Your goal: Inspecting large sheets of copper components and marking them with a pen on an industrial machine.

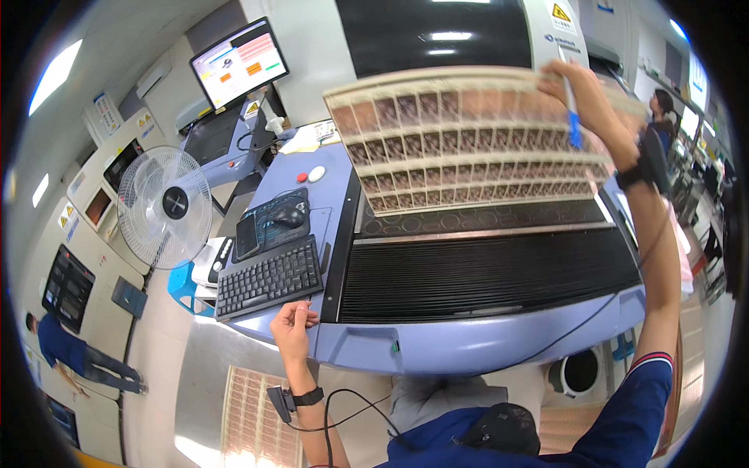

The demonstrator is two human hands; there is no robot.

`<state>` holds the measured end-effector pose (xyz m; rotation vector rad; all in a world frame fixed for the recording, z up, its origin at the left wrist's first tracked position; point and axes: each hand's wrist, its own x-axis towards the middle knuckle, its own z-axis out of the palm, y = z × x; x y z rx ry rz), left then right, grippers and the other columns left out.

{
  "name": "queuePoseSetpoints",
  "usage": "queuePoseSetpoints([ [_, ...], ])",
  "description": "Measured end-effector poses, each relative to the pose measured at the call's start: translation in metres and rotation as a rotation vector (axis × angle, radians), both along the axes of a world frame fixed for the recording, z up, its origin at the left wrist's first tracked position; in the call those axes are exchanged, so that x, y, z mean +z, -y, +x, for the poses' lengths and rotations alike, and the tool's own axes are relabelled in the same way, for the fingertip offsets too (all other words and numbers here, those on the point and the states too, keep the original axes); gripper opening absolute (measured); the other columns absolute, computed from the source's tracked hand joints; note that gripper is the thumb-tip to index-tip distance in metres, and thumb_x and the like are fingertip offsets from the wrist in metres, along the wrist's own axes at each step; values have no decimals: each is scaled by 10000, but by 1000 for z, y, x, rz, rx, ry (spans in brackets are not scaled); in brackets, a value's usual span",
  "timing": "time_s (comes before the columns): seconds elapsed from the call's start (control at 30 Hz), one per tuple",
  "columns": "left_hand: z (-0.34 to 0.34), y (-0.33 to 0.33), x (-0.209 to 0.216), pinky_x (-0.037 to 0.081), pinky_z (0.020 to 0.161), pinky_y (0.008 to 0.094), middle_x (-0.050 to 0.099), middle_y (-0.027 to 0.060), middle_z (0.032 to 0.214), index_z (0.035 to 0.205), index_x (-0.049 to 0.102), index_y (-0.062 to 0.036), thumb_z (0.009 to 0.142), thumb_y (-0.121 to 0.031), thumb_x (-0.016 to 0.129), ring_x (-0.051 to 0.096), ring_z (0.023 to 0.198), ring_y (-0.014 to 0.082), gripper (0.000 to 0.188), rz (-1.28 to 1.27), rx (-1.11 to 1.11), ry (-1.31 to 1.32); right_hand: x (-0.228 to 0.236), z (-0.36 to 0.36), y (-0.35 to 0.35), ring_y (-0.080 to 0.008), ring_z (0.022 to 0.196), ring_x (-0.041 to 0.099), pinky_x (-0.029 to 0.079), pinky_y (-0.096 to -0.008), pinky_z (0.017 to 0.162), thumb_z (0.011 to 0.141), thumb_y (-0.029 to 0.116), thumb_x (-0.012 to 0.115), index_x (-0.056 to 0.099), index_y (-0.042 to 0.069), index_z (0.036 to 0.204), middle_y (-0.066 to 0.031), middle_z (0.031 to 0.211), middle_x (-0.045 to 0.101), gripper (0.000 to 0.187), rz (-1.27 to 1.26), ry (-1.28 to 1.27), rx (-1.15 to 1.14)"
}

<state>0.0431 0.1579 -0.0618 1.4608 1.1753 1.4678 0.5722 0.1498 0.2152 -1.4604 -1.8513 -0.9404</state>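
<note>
My right hand point(581, 97) is raised and closed on the upper right of a large panel of small copper-coloured circuit boards point(468, 144). The panel has a pale frame and several rows of units; it is tilted above the machine bed, slightly blurred. Against the panel, beneath the same hand, hangs a white and blue pen point(573, 125). My left hand point(293, 327) is low by the machine's front left corner, fingers curled in, just below the keyboard point(269, 277). Nothing shows between those fingers. Below the raised panel lies the machine's black ribbed bed point(484, 273).
A mouse point(289, 216) and a phone point(247, 236) lie beside the keyboard, near red and white buttons point(316, 173). A fan point(165, 207) and monitor point(239, 64) stand left. Another panel point(257, 421) lies on the metal table point(195, 390). Cables hang near my left wrist. A person point(70, 351) stands far left.
</note>
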Motion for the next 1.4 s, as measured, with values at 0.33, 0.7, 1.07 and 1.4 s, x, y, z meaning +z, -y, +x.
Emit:
queuePoseSetpoints([
  [0.33, 2, 3, -4, 458, 555, 209, 652, 78, 695, 905, 658, 32, 927, -182, 591, 604, 583, 120, 226, 6, 45, -34, -196, -48, -62, -414, 1343, 317, 227, -554, 1105, 907, 247, 574, 373, 84, 1390, -240, 1427, 375, 548, -243, -212, 18],
  [0.7, 5, 5, 0, 459, 554, 216, 649, 87, 701, 904, 649, 35, 933, -167, 568, 599, 583, 124, 219, 26, 58, -65, -250, -58, -35, -433, 1085, 521, 366, -534, 979, 901, 574, 471, 492, 47, 1258, -276, 1057, 600, 636, -738, -340, 111],
  [1.07, -2, 4, -1, 482, 582, 222, 656, 84, 728, 932, 637, 45, 933, -134, 566, 611, 627, 118, 193, 66, 129, 7, -234, -83, 11, -513, 1276, 365, 282, -617, 1053, 904, 546, 496, 515, 30, 1207, -253, 1206, 567, 599, -818, -262, 146],
  [1.4, -37, -24, 0, 389, 528, 196, 612, 19, 755, 1030, 648, 10, 896, -77, 576, 467, 561, 56, 175, 201, 813, -507, -230, -92, -1, -545, 1285, 324, 261, -645, 1048, 899, 537, 508, 477, 43, 1252, -265, 1309, 494, 609, -931, -223, 197],
])
